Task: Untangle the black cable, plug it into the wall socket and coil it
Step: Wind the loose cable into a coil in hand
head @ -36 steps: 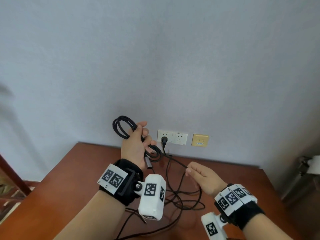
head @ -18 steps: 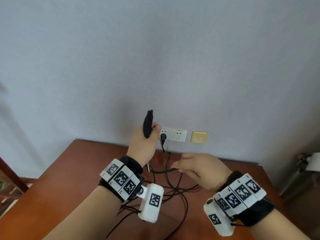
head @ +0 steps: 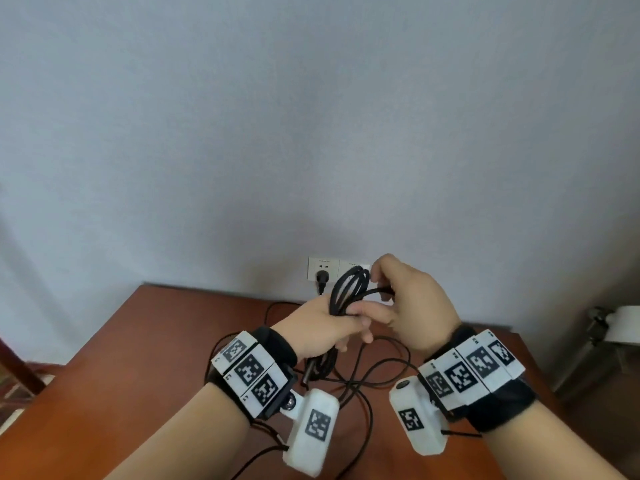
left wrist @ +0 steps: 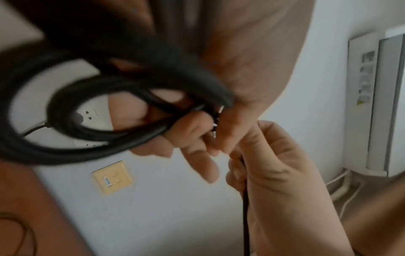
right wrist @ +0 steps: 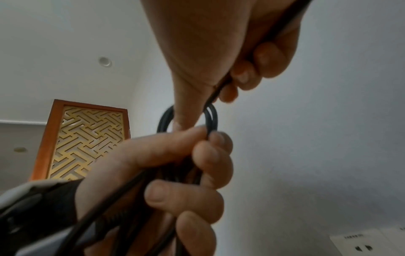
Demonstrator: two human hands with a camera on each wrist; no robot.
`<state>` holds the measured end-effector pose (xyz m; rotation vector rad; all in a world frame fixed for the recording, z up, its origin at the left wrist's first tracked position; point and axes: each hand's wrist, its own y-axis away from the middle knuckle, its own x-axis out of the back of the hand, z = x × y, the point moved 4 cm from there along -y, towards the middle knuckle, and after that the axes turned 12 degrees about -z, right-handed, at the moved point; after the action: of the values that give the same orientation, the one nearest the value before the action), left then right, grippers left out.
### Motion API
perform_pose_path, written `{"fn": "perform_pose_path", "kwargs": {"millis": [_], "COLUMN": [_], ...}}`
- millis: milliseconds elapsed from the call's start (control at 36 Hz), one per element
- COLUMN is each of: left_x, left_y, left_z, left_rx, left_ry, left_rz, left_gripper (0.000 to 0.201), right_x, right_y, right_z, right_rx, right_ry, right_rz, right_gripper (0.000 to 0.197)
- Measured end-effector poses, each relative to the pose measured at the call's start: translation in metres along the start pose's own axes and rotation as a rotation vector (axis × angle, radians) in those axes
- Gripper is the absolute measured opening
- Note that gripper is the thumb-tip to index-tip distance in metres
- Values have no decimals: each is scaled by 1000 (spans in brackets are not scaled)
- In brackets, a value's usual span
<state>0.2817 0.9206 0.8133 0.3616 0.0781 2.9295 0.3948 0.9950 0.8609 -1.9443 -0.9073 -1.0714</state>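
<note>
My left hand [head: 329,327] grips a small bundle of black cable loops [head: 348,289] upright above the wooden table [head: 138,375]. My right hand [head: 408,303] holds a strand of the same cable [right wrist: 221,88] and lays it against the top of the loops. The black plug [head: 322,280] sits in the left white wall socket [head: 323,268]. Loose cable [head: 381,372] lies in tangled curves on the table below both hands. In the left wrist view the loops [left wrist: 92,138] are blurred, and the strand [left wrist: 245,216] runs down through my right fist [left wrist: 274,173].
A second white socket [head: 353,268] and a yellow wall plate [left wrist: 113,177] sit to the right of the plugged one. A white appliance [head: 623,323] stands at the right, beyond the table. A latticed wooden panel [right wrist: 85,140] shows in the right wrist view.
My left hand has come down and to the right with the coil. My right hand has risen from the table, bringing a strand up to the loops.
</note>
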Motion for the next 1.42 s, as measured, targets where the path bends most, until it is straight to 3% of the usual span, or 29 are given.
{"fn": "perform_pose_path", "kwargs": {"millis": [222,361,500,611,694,750,861,972,1111,1222,1250,1417], "left_x": [12,21,11,1,-3,-3,-5,-5,-9,-12,-12,-2], "left_y": [1,2,-5,-9,-11,-11,-7,-5,-6,-6,-6,-6], "left_z": [-8,-8,-4,0,-1,-3,-1,4,9,8,5,9], "left_rx": [-47,-124,-183,-231,-224,-192,-191,-204,-189,-227,-224,-287], "left_ry": [414,647,730,744,781,765,674,620,600,661,687,817], "left_rz": [346,545,407,323,287,268,296,359,281,250,254,381], "left_gripper": [17,13,7,39,56,52,26,25,27,15,21,22], "right_x": [0,-14,-25,-31,-33,-33,-35,-39,-41,-40,-41,-49], "right_y": [4,16,16,11,9,10,10,9,12,16,16,22], "right_z": [39,57,39,27,22,21,21,15,7,6,7,19], "right_rx": [-167,-210,-147,-90,-28,-7,24,72,161,217,212,113], "right_ry": [-183,-295,-290,-247,-201,-154,-20,-33,-124,-161,-184,-432], "right_rz": [117,143,65,-55,-110,-153,-233,-312,-425,-417,-411,-339], "right_gripper": [7,16,21,35,31,28,22,28,27,29,29,29]}}
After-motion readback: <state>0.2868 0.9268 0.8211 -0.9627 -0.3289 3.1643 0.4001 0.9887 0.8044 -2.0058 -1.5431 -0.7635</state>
